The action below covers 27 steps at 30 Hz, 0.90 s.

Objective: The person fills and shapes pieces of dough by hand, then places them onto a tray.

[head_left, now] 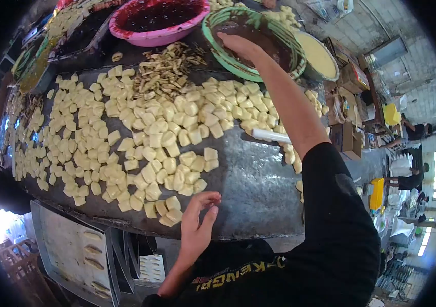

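Observation:
My right hand (pixel 239 46) reaches into a green basin (pixel 211 31) holding brown paste (pixel 278 50). Its fingers point down toward the paste, and their tips do not show clearly. Near the front edge of the table my left hand (pixel 200 225) hovers with fingers loosely curled and the thumb apart, nothing between them. Just left of that hand lie the nearest pale dough pieces (pixel 169 210), part of a wide spread across the dark tabletop (pixel 251 189). Beneath my right forearm a white rod (pixel 270 135) rests on the table, its far end hidden by the arm.
A pink basin (pixel 162 36) of dark red filling stands at the back, beside a heap of brownish strips (pixel 169 71). Right of the green basin is a bowl of pale yellow contents (pixel 317 56). Below the front edge sits a metal tray (pixel 70 250) with several shaped pieces.

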{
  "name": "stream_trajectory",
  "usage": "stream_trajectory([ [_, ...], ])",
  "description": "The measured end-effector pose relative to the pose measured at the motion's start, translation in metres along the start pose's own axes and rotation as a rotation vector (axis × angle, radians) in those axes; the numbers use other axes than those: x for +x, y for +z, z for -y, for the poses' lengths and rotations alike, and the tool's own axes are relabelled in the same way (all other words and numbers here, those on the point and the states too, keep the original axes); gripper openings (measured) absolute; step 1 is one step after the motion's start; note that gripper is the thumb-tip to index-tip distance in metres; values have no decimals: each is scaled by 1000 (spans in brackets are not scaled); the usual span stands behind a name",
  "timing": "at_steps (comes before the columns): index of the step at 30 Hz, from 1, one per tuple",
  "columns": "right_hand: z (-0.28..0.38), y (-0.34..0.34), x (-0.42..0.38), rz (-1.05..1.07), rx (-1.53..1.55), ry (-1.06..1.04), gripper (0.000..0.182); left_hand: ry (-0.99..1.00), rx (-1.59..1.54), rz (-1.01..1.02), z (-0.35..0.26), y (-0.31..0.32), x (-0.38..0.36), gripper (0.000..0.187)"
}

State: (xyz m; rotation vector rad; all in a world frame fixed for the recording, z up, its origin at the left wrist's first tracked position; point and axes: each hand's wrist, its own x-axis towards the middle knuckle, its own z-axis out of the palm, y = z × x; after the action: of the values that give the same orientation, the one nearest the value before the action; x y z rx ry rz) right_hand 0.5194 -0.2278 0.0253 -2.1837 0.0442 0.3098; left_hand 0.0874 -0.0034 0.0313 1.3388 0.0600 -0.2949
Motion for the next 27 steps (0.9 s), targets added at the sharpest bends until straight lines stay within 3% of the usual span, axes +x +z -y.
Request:
stream_trajectory([
  [2, 9, 13, 5, 27, -27, -115, 74, 14, -2, -5, 9, -11, 1, 25],
  [4, 19, 17, 5, -83, 58, 115, 72, 1, -3, -6, 14, -19, 4, 25],
  [6, 23, 11, 0, -182, 61, 131, 71, -3, 2, 7, 14, -24, 7, 24],
  [8, 26, -2, -5, -192, -167, 53, 70, 20, 15, 14, 13, -25, 11, 23],
  [12, 22, -6, -23, -271, -260, 2, 65, 16, 24, 18, 10, -26, 15, 21],
  [15, 17, -19, -46, -372, 183, -37, 57, 6, 36, 28, 11, -22, 14, 20],
  [16, 16, -24, -66, -379, 184, -36, 57, 0, 36, 29, 11, -19, 14, 20],
  [18, 19, -35, -117, -47, 545, -64, 52, -4, 37, 30, 9, -10, 15, 19],
  [20, 41, -19, -199, 44, 638, 88, 52, -79, -154, 65, 4, 5, 16, 22],
  [21, 15, -10, -223, 224, 615, 78, 54, -83, -147, 59, 6, 16, 16, 22],
  [22, -10, -2, -250, 401, 587, 61, 56, -131, -380, 15, 11, 30, 18, 27],
  [23, 2, 20, -298, 345, 662, 229, 59, -169, -611, -25, 15, 41, 20, 32],
  [24, -17, 38, -324, 313, 648, 466, 55, -148, -602, -17, 19, 46, 16, 32],
  [25, -14, 53, -368, 143, 890, 573, 34, -268, -719, 46, 24, 50, 7, 36],
  [26, -54, 65, -389, 373, 947, 524, 39, -393, -832, 111, 33, 54, -4, 41],
  [27, -65, 78, -410, 225, 821, 571, 44, -394, -739, 114, 52, 56, -15, 36],
])
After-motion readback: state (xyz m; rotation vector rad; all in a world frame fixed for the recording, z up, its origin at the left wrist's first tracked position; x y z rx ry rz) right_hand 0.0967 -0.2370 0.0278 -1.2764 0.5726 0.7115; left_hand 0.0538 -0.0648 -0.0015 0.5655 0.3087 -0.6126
